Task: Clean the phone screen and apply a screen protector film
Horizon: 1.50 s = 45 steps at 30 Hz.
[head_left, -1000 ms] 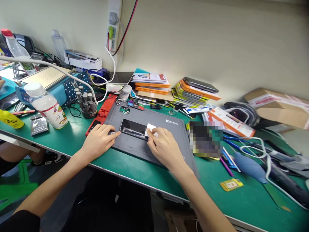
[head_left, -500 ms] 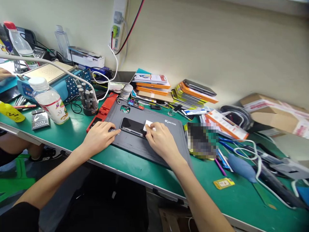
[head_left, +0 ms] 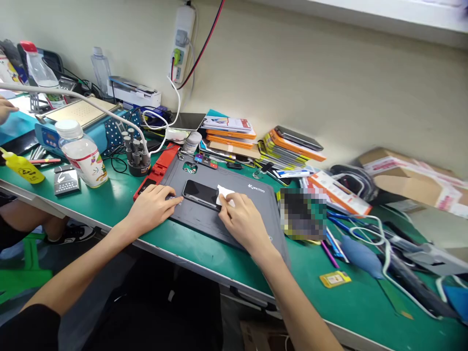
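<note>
A phone [head_left: 201, 193] with a dark, glossy screen lies flat on a grey work mat [head_left: 252, 200]. At its left end rests my left hand [head_left: 154, 205], fingers spread over the mat and the tip of one at the phone's edge. My right hand [head_left: 243, 219] pinches a small white wipe [head_left: 224, 191] at the phone's right end. The fingers cover part of the wipe and that end of the phone. Just beyond my left hand, a red holder [head_left: 161, 168] runs along the mat's left side.
On the left stand a plastic jar [head_left: 82, 153], a screwdriver stand [head_left: 138, 158] and a blue heating plate [head_left: 69, 126]. Stacked boxes [head_left: 230, 131] line the wall. To the right lie a blue air blower [head_left: 361, 256], a yellow packet [head_left: 335, 279] and cables. Another person's hand [head_left: 5, 109] shows far left.
The view has shifted slightly. The white wipe has changed shape and stands up more above my right fingers, at the phone's right end. My left hand stays at the phone's left end.
</note>
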### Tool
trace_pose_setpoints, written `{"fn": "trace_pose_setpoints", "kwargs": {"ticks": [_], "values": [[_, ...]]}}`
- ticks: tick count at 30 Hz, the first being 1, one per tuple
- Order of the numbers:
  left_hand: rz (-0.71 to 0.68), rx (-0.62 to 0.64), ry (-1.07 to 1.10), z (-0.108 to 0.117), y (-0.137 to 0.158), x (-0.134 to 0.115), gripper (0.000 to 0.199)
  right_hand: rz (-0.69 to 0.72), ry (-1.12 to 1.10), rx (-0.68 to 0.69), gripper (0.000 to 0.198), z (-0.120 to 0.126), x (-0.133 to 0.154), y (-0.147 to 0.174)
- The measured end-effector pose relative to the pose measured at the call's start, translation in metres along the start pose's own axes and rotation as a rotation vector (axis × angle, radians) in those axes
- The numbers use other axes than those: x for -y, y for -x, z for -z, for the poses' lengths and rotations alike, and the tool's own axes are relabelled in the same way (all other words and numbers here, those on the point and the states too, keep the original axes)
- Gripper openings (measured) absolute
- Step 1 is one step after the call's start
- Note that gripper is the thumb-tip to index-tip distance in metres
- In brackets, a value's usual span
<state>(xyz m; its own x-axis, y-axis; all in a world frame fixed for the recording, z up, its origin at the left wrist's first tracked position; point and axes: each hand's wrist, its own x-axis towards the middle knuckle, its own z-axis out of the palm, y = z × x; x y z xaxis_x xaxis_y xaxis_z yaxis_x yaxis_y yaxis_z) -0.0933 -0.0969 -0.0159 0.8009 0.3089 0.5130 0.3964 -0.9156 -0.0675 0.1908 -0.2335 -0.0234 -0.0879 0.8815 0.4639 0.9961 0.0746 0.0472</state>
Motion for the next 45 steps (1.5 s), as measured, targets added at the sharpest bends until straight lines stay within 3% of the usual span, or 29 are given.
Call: {"fn": "trace_pose_setpoints", "kwargs": {"ticks": [5,24,32,40,45], "values": [[-0.013,0.002,0.015,0.0,0.0,0.0,0.027,0.063,0.021,-0.003,0.037,0.011,0.007,0.015],[0.022,0.022,0.056,-0.001,0.002,-0.002,0.028,0.267,0.094,0.038,0.029,0.014,0.001,-0.014],[0.034,0.002,0.049,-0.002,0.004,-0.002,0.027,0.229,0.094,-0.015,0.031,0.007,0.003,-0.027],[0.025,0.011,0.055,-0.003,0.005,-0.002,0.027,0.217,0.038,-0.042,0.029,0.016,0.009,0.004],[0.009,-0.006,0.045,-0.004,0.005,-0.001,0.026,0.193,-0.002,-0.029,0.032,0.014,-0.005,0.0]]}}
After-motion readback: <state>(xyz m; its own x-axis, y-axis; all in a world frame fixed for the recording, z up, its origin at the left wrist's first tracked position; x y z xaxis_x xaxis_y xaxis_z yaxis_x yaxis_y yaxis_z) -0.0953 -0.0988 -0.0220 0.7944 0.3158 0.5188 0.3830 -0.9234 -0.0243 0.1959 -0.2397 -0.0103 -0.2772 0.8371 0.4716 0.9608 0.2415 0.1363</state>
